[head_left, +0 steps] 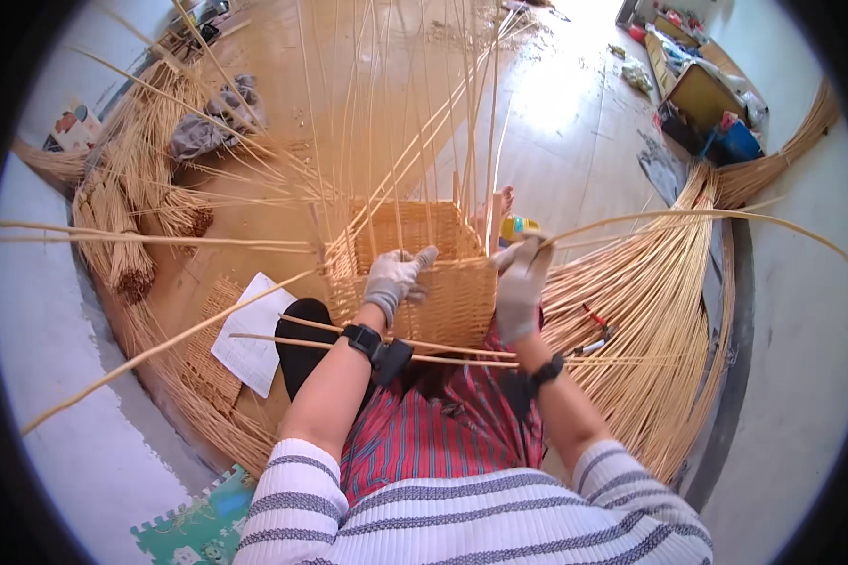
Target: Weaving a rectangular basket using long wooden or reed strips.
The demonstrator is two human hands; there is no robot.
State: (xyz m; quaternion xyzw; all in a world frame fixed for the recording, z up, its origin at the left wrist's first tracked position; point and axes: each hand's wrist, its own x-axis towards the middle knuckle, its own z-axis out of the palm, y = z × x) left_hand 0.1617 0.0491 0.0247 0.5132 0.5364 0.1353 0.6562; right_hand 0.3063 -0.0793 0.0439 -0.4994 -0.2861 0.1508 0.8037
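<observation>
A half-woven wicker basket (443, 315) rests against my lap, its long uprights rising and fanning out from the walls. My left hand (398, 282), in a pale glove, is at the near rim, its fingers closed around the edge of the weave. At the basket's right corner my right hand (521, 287), gloved too, pinches a wicker rod (669, 215) whose long free end arcs off to the right. The fingertips of that hand are partly hidden. Two loose rods (443, 358) lie across my lap under my wrists.
A large spread of rods (631, 330) covers the floor at right, with red-handled cutters (595, 316) on it. Tied bundles (127, 245) lie at left. A white paper sheet (252, 334) is beside a woven panel (212, 344). An open box of odds and ends (702, 94) stands far right.
</observation>
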